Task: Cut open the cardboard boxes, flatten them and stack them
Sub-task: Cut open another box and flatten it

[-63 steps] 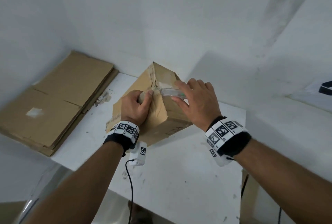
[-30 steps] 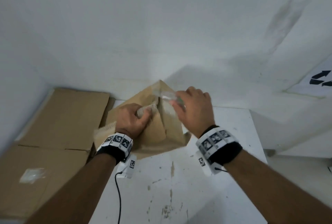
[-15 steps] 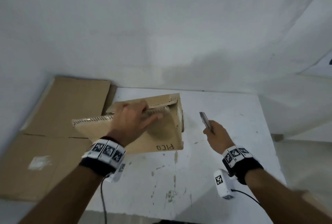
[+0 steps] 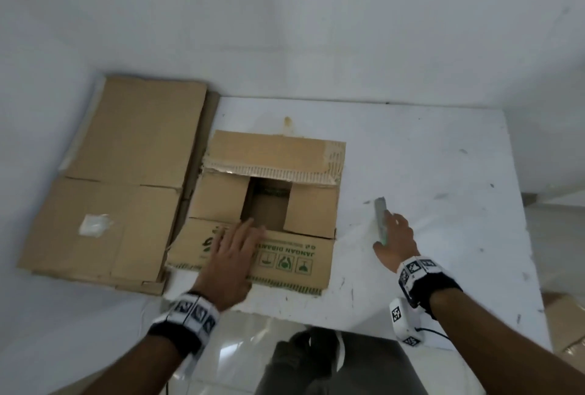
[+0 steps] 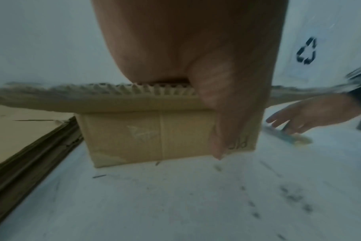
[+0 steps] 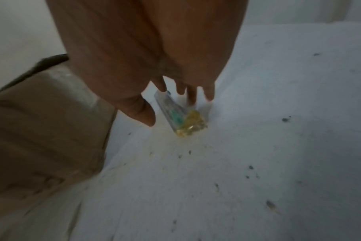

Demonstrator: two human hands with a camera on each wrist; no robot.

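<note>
The cardboard box (image 4: 266,214) stands on the white table (image 4: 427,157), top flaps spread outward, interior exposed. The near flap carries green handling symbols and printed text, read upside down from my position.

My left hand (image 4: 232,255) lies on that near flap, fingers extended and flat across the printed face, reaching toward the opening. In the left wrist view the thumb (image 5: 227,114) hangs down over the box's near side wall, the palm seated on the flap's corrugated edge. Nothing is gripped.

My right hand (image 4: 395,241) is on the table to the right of the box, well apart from it. The fingers are straight and loosely spread over a utility knife (image 4: 380,219) lying on the surface. The right wrist view shows the fingertips (image 6: 192,96) at the knife's far side with the thumb apart from it; whether they touch it is uncertain owing to blur. The knife body is clear with a yellow end.

A stack of flattened cardboard (image 4: 126,179) lies left of the box, close beside it, overhanging the table's left edge.
</note>
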